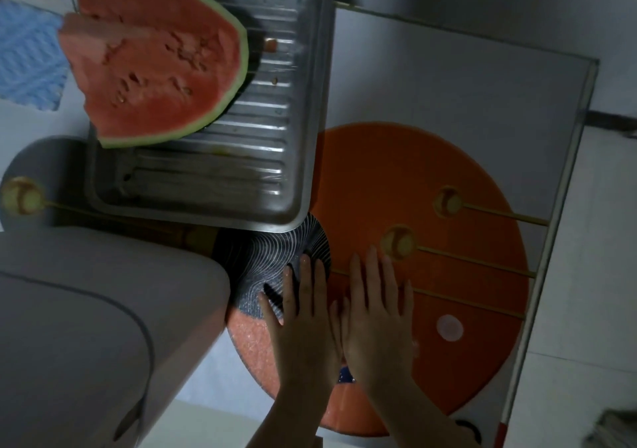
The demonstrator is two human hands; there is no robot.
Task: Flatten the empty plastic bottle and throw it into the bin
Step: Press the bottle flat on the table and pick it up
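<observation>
My left hand (303,320) and my right hand (379,309) lie flat side by side, palms down and fingers stretched out, on the table's orange disc (465,275). The plastic bottle is almost wholly hidden beneath them. Only a small blue bit (345,376) shows between my wrists, and a faint clear edge (415,344) beside my right palm. A large pale grey container with a rounded lid (103,327), possibly the bin, stands close on the left, level with my left hand.
A metal tray (275,178) holding a big watermelon piece (155,68) sits at the back left. A dark striped round mat (272,251) lies under my left fingertips. The table's right edge (551,240) borders a tiled floor. A blue cloth (27,58) lies far left.
</observation>
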